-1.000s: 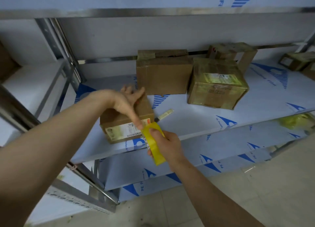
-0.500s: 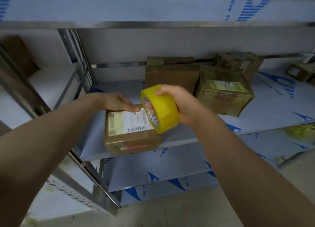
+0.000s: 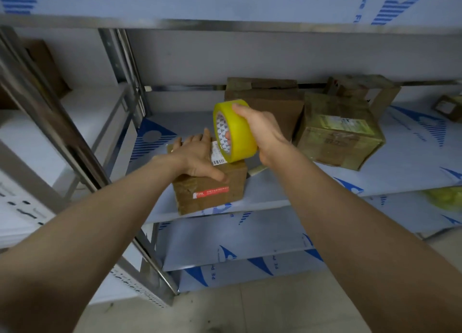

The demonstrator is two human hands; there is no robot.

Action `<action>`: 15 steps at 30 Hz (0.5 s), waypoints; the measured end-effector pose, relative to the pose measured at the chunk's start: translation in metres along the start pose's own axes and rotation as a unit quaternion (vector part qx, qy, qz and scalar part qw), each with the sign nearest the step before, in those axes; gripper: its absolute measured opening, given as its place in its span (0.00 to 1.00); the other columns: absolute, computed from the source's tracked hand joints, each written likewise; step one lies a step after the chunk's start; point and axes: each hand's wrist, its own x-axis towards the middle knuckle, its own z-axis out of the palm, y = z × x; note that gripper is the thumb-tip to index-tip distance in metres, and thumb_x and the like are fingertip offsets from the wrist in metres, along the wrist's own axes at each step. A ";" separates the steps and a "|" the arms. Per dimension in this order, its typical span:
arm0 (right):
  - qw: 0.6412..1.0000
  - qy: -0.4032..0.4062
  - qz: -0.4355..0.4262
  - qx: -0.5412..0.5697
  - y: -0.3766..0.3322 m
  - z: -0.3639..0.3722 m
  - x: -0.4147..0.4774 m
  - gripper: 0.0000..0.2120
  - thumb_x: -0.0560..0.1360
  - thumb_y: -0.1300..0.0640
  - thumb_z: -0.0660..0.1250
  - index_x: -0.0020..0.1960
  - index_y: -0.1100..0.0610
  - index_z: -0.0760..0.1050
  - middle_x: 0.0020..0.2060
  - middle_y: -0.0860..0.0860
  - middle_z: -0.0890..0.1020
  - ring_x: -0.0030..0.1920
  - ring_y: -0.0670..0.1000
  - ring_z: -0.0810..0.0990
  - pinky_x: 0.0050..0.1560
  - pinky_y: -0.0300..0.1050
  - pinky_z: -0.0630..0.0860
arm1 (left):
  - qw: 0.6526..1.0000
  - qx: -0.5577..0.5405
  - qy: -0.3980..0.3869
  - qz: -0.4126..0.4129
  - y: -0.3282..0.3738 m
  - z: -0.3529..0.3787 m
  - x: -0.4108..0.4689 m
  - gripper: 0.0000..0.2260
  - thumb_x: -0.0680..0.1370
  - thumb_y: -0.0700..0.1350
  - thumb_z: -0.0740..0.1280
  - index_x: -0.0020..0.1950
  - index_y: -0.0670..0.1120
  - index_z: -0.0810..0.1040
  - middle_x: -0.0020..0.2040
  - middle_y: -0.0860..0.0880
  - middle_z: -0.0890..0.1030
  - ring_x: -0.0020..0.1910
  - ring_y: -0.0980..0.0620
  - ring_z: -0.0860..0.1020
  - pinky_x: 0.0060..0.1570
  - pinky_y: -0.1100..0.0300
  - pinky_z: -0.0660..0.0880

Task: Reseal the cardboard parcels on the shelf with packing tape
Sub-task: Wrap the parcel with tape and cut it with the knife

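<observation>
Steel shelf wrapped in blue-printed film, your left hand flat on the small parcel at its front edge, your right hand gripping the yellow tape roll just above it, larger parcels behind

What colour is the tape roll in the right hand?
Yellow, with a white patterned core; the head view shows the tape roll in the right hand.

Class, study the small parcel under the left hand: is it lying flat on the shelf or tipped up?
Lying flat: the small parcel rests on the shelf, label side up, with the left hand pressing on top.
</observation>
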 end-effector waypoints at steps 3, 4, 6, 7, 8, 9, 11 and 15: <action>1.000 0.003 -0.013 0.005 -0.004 0.002 -0.012 0.15 0.75 0.53 0.70 0.37 0.61 0.73 0.24 0.52 0.79 0.21 0.46 0.78 0.22 0.35 0.73 | 1.000 -0.010 0.000 -0.009 0.003 -0.001 -0.001 0.60 0.63 0.68 0.72 0.78 0.45 0.36 0.78 0.43 0.52 0.76 0.40 0.51 0.73 0.43 0.48; 1.000 0.013 -0.015 0.002 -0.005 0.000 -0.017 0.15 0.74 0.52 0.71 0.36 0.61 0.74 0.27 0.54 0.80 0.23 0.47 0.79 0.24 0.36 0.76 | 1.000 -0.010 -0.002 -0.010 0.003 -0.002 -0.002 0.60 0.63 0.68 0.72 0.78 0.45 0.36 0.78 0.43 0.52 0.76 0.40 0.51 0.73 0.43 0.48; 0.999 0.030 -0.012 -0.008 -0.001 -0.006 -0.026 0.16 0.73 0.49 0.72 0.37 0.62 0.76 0.34 0.57 0.82 0.30 0.52 0.81 0.35 0.43 0.80 | 1.000 -0.014 -0.003 -0.014 0.003 -0.002 -0.003 0.60 0.63 0.68 0.72 0.78 0.46 0.36 0.78 0.43 0.53 0.76 0.40 0.52 0.72 0.44 0.48; 0.999 0.035 -0.012 -0.035 0.003 -0.010 -0.032 0.18 0.72 0.47 0.72 0.38 0.63 0.77 0.36 0.58 0.82 0.35 0.53 0.81 0.41 0.47 0.80 | 1.000 -0.013 -0.001 -0.014 0.003 -0.002 -0.003 0.60 0.63 0.68 0.72 0.78 0.46 0.36 0.78 0.43 0.53 0.76 0.40 0.53 0.72 0.44 0.49; 0.996 0.042 -0.012 -0.076 0.009 -0.015 -0.038 0.21 0.72 0.46 0.72 0.40 0.65 0.77 0.39 0.59 0.83 0.38 0.54 0.81 0.46 0.50 0.79 | 1.000 -0.009 -0.001 -0.013 0.004 -0.003 -0.003 0.60 0.63 0.67 0.72 0.78 0.47 0.35 0.78 0.43 0.53 0.75 0.40 0.53 0.72 0.44 0.49; 0.992 0.054 -0.011 -0.111 0.016 -0.020 -0.045 0.23 0.72 0.44 0.71 0.41 0.67 0.77 0.39 0.60 0.83 0.40 0.54 0.80 0.48 0.51 0.78 | 1.000 -0.004 -0.002 -0.011 0.005 -0.003 -0.002 0.59 0.64 0.67 0.72 0.77 0.47 0.35 0.78 0.43 0.53 0.75 0.40 0.53 0.72 0.43 0.49; 0.989 0.064 -0.004 -0.136 0.035 -0.029 -0.057 0.25 0.73 0.43 0.69 0.44 0.69 0.78 0.38 0.60 0.82 0.39 0.52 0.78 0.46 0.48 0.76 | 1.000 0.001 -0.002 -0.006 0.006 -0.002 0.000 0.59 0.64 0.66 0.72 0.77 0.50 0.34 0.78 0.43 0.52 0.76 0.39 0.52 0.72 0.42 0.49; 0.990 0.042 0.007 -0.134 0.079 -0.037 -0.069 0.21 0.77 0.46 0.65 0.31 0.59 0.73 0.26 0.50 0.77 0.24 0.40 0.74 0.26 0.32 0.70 | 1.000 0.010 -0.017 0.002 0.007 -0.004 -0.004 0.55 0.65 0.64 0.73 0.76 0.59 0.34 0.78 0.41 0.50 0.76 0.38 0.49 0.71 0.41 0.47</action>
